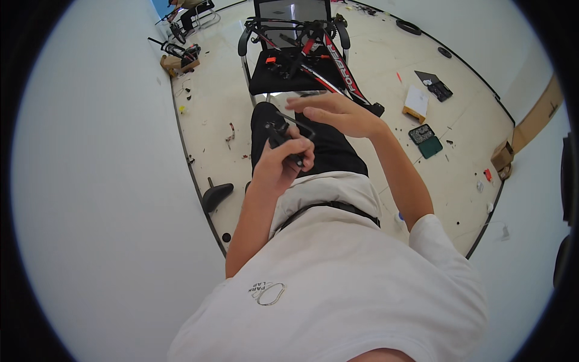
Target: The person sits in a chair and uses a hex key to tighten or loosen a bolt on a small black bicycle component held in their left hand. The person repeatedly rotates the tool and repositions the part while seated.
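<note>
In front of my lap, my left hand (282, 161) is closed around a small black part (275, 134), whose exact kind I cannot make out. A dark L-shaped hex key (300, 123) sticks out at the part's upper side; whether its tip sits in the part is unclear. My right hand (341, 114) hovers just above and to the right, palm down with its fingers stretched out, holding nothing. Beyond both hands, a red, black and white bicycle frame (344, 66) rests across a black office chair (260, 75).
A bicycle saddle (217, 196) lies on the floor at left. On the right are an open green case (430, 146), an open black toolbox (440, 90), a white and yellow box (416, 102) and a cardboard box (502, 155). Small parts lie scattered. A person (192, 9) sits far left.
</note>
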